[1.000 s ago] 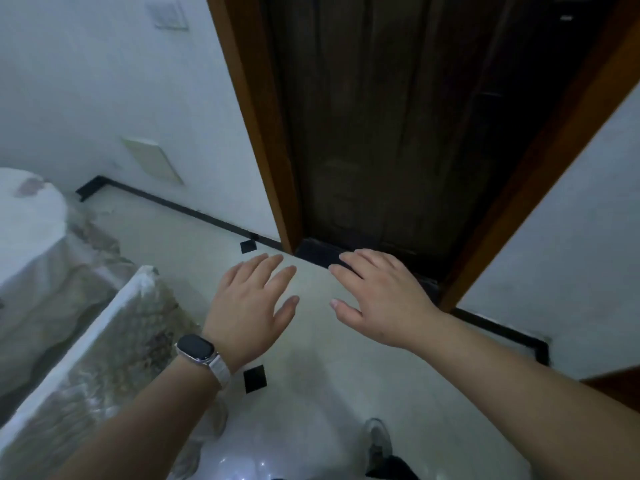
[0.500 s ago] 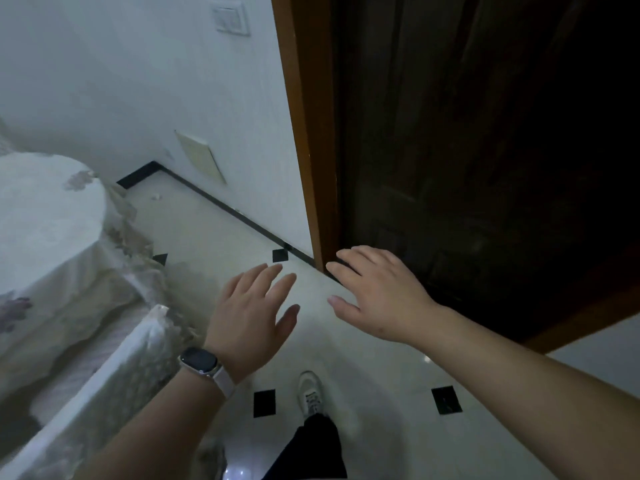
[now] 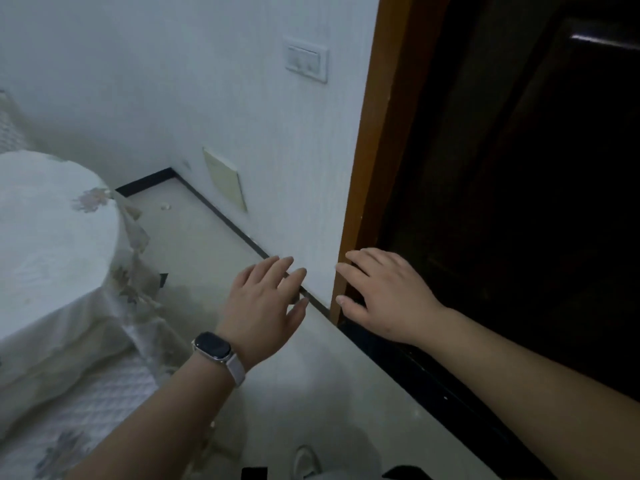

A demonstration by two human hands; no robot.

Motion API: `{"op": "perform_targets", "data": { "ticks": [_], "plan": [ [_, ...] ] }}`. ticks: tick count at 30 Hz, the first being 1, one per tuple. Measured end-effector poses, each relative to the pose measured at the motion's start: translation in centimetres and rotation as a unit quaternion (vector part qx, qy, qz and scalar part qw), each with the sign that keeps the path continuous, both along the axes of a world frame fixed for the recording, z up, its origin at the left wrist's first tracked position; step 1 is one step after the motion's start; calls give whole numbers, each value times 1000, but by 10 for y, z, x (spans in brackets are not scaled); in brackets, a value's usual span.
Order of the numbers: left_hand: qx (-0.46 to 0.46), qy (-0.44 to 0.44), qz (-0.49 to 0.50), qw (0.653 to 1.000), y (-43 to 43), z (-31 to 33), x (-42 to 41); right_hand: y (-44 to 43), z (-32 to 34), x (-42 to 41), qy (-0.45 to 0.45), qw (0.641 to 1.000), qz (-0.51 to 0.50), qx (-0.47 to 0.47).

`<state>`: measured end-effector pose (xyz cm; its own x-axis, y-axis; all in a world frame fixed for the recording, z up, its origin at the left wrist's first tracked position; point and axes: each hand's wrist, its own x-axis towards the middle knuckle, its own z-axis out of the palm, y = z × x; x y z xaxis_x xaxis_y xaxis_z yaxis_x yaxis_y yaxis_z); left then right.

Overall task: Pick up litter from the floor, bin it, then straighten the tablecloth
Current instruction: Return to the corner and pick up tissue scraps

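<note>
Both hands hover in front of me above the pale tiled floor [image 3: 214, 258], palms down and empty. My left hand [image 3: 263, 306], with a watch on its wrist, has its fingers spread and straight. My right hand [image 3: 384, 299] reaches out beside it with relaxed fingers, in front of the door frame. A small pale scrap of litter [image 3: 165, 206] lies on the floor near the far wall corner. At the left a round table wears a white flowered tablecloth [image 3: 48, 244] whose edge hangs in folds.
An orange-brown door frame [image 3: 367, 188] and a dark wooden door [image 3: 519, 202] fill the right. The white wall [image 3: 207, 98] carries a switch plate [image 3: 306, 62] and a beige panel [image 3: 225, 183]. A quilted white cover [image 3: 86, 403] lies at the lower left. My shoe [image 3: 304, 462] shows at the bottom.
My view has swung left: the door slid to the right, and the table, wall corner and floor scrap came into sight. Both hands stay open and side by side.
</note>
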<state>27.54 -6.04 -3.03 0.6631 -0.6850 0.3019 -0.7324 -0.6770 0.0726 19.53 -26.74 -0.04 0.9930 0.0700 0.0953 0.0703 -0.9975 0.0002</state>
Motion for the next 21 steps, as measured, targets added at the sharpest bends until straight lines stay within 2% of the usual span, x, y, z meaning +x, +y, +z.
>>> {"op": "perform_targets", "data": {
  "ticks": [4,12,21],
  "plan": [
    [-11,-6,42,999,22,-5,42,7,-1,56,-6,999,31,-6],
    [11,17,130,991,38,-17,116,8,-20,171,-22,993,101,48],
    [43,46,230,971,14,-10,246,-21,-35,340,18,983,158,87]
  ]
}}
